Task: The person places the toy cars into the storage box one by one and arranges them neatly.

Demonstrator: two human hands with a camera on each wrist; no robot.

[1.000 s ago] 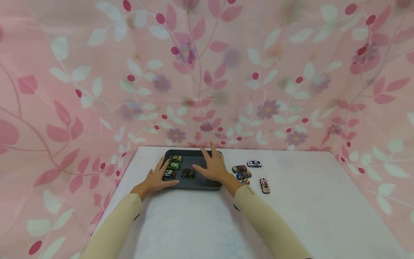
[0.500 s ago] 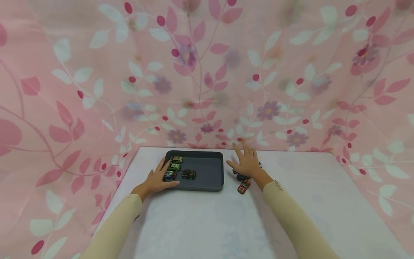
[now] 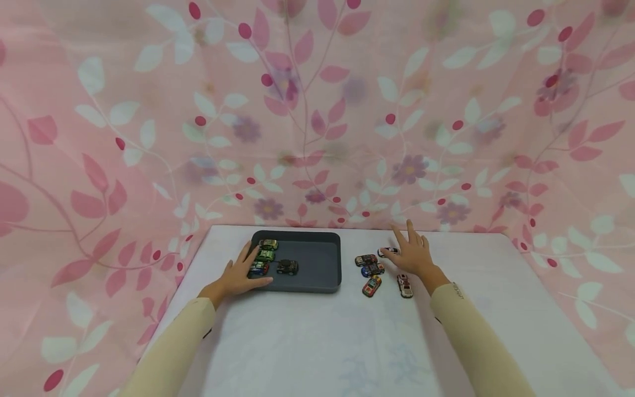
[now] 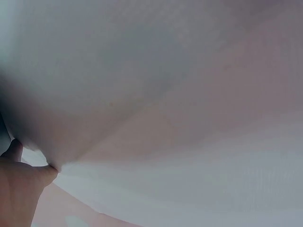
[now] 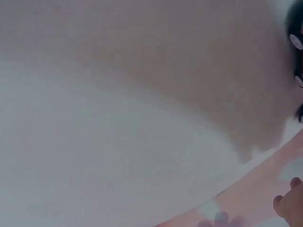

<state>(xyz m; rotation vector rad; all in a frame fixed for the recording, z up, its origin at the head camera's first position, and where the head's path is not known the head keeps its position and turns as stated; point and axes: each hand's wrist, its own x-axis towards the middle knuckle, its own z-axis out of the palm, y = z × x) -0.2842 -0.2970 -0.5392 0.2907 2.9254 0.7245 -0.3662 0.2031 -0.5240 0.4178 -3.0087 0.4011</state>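
My left hand (image 3: 240, 275) rests with spread fingers at the left rim of a dark grey tray (image 3: 317, 264). Inside that tray, a yellow-green toy car (image 3: 269, 244), a green toy car (image 3: 266, 255) and a blue-green toy car (image 3: 259, 268) line up along the left side, and a black toy car (image 3: 287, 267) sits to their right. Fingers extended, my right hand (image 3: 415, 257) is over the table beside a white toy car (image 3: 387, 252), partly hidden by the thumb; whether they touch I cannot tell. A white-and-red toy car (image 3: 404, 286) lies just below this hand.
Between tray and right hand lie a dark red toy car (image 3: 366, 259), a blue toy car (image 3: 372, 269) and an orange-red toy car (image 3: 371, 286). The white table (image 3: 317, 342) ends at a pink floral curtain (image 3: 317, 138) behind.
My right hand has moved from above the tray rightward, past the dark red and blue cars, to the white car. The orange-red car now lies nearer the front. The left hand stays put.
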